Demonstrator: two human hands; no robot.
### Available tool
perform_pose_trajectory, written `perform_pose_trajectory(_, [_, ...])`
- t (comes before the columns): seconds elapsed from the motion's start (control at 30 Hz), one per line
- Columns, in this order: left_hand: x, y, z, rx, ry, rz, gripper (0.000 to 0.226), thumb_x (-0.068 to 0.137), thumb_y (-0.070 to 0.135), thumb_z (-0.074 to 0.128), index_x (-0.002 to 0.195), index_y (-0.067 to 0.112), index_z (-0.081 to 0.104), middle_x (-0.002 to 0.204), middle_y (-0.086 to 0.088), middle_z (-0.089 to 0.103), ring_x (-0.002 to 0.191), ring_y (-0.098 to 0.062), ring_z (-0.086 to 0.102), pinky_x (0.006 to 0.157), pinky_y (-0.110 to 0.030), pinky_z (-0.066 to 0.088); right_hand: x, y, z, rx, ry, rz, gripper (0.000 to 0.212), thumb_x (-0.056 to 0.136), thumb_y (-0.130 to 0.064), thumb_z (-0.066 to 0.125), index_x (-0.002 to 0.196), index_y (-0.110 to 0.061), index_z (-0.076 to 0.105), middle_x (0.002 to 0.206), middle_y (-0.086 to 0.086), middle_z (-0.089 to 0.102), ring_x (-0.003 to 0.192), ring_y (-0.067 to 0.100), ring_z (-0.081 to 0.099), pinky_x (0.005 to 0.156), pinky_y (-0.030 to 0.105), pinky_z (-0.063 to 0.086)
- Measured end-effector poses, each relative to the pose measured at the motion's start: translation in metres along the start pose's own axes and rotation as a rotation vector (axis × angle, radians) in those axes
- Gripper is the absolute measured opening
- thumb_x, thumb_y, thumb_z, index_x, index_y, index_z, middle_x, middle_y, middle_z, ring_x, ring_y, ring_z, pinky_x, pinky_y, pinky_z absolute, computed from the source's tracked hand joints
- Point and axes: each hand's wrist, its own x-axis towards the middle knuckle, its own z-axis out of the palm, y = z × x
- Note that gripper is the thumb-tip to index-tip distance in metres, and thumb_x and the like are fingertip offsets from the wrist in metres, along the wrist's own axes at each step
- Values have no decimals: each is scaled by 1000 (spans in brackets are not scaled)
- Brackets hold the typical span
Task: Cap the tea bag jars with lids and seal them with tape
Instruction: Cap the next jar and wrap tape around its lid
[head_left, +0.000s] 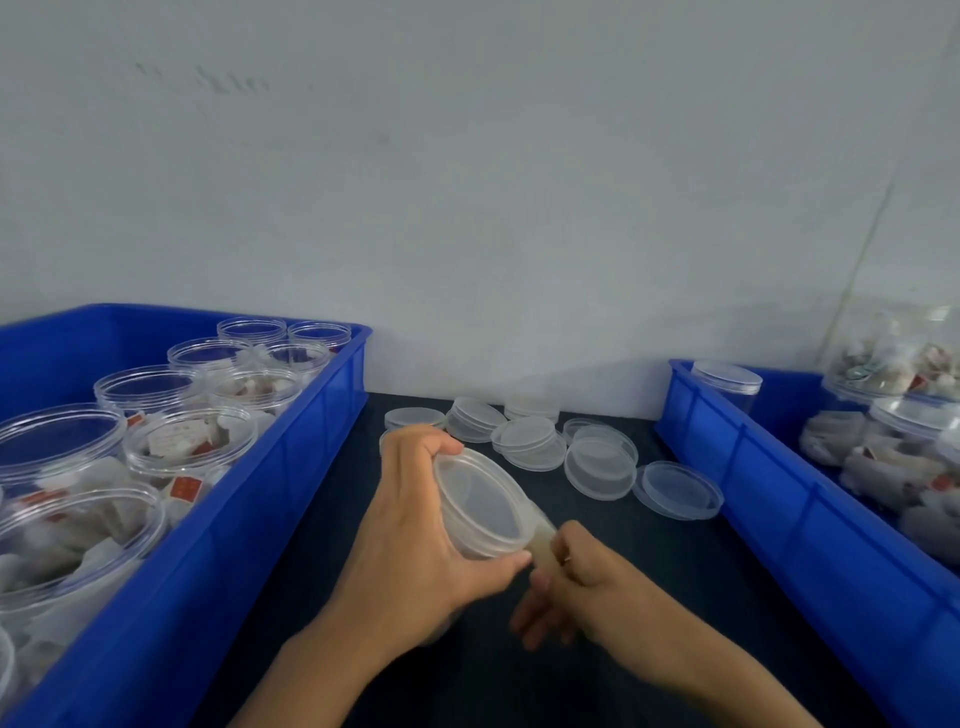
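Body of the clear round plastic jar (480, 506) is mostly hidden behind the left hand (415, 540); only its capped end shows. Jar is held above the dark table (675, 571), between the two bins, lying tilted: long axis runs from lower left to upper right, translucent lid (480, 499) facing up and right toward the camera. Left hand wraps the jar, fingers curled over the top rim, thumb at the lower rim. Right hand (576, 582) pinches a strip of pale translucent tape (543, 543) that meets the lid edge; the tape roll itself cannot be made out, and motion blur smears the lower fingers.

Left blue plastic bin (291, 467) holds open clear jars of tea bags (187, 441), cut off by the frame's left edge. Right blue plastic bin (779, 499) holds capped jars (727, 384), contents blurred, cut off at right. Loose translucent lids (540, 441) lie scattered on the table near the wall.
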Motion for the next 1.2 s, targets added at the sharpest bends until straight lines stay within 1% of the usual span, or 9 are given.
perform_pose_trajectory(0.07, [-1, 0, -1, 15, 14, -23, 94, 48, 61, 82, 121, 42, 27, 119, 20, 38, 109, 10, 42, 85, 0, 35, 0, 1, 2, 50, -13, -21, 14, 103, -19, 40, 101, -7, 34, 90, 12, 73, 69, 15, 67, 57, 17, 44])
perform_pose_trajectory(0.2, [-1, 0, -1, 137, 58, -14, 89, 55, 66, 70, 131, 37, 34, 119, 21, 49, 106, 1, 51, 90, -20, 45, 1, 5, 10, 129, 113, -63, 17, 101, -23, 46, 99, -8, 41, 68, -1, 55, 58, 6, 46, 57, 17, 38])
perform_pose_trajectory(0.3, [-3, 4, 3, 137, 75, 6, 74, 57, 67, 67, 118, 45, 32, 109, 27, 47, 98, 5, 52, 79, -12, 43, 2, 9, 13, 134, 219, -92, 26, 100, -31, 48, 103, -6, 50, 72, -5, 48, 64, 7, 42, 63, 26, 38])
perform_pose_trajectory(0.4, [-1, 6, 5, 79, 66, -65, 79, 48, 78, 69, 109, 48, 30, 105, 28, 48, 97, 7, 51, 72, -9, 39, 1, 8, 17, 172, 245, -120, 30, 99, -37, 47, 96, -7, 51, 67, -9, 45, 61, 7, 38, 61, 25, 36])
perform_pose_trajectory(0.63, [11, 0, 1, 66, 10, -80, 85, 40, 80, 69, 106, 50, 25, 101, 24, 49, 91, 0, 56, 72, -18, 46, -1, 7, 25, 80, 350, -99, 29, 98, -43, 46, 86, -16, 47, 72, -4, 47, 63, 7, 41, 62, 30, 39])
perform_pose_trajectory(0.73, [13, -2, 2, 85, -11, -94, 103, 39, 76, 72, 126, 46, 25, 110, 22, 50, 99, -3, 54, 83, -24, 46, 0, 8, 26, 23, 391, -93, 30, 98, -44, 46, 86, -16, 47, 76, -2, 50, 65, 8, 43, 63, 29, 40])
perform_pose_trajectory(0.9, [5, 4, 9, 90, 21, -41, 91, 40, 75, 72, 117, 45, 33, 108, 25, 52, 99, 1, 54, 78, -12, 40, -1, 9, 24, 101, 395, -61, 23, 98, -32, 49, 75, -28, 47, 69, -11, 51, 57, -2, 44, 56, 16, 37])
perform_pose_trajectory(1.03, [3, 9, 15, 170, 87, 13, 91, 42, 68, 77, 119, 38, 37, 105, 24, 52, 92, 1, 52, 73, -7, 36, 2, 10, 24, 41, 467, -29, 23, 96, -26, 50, 73, -24, 46, 65, -11, 50, 59, 4, 40, 58, 21, 34])
perform_pose_trajectory(1.2, [3, 11, 19, 254, 177, 37, 95, 44, 67, 77, 122, 22, 46, 106, 11, 59, 89, -10, 58, 72, -24, 47, 10, 7, 25, 47, 522, 65, 24, 92, -23, 50, 69, -22, 41, 66, -7, 45, 62, 10, 38, 59, 28, 34])
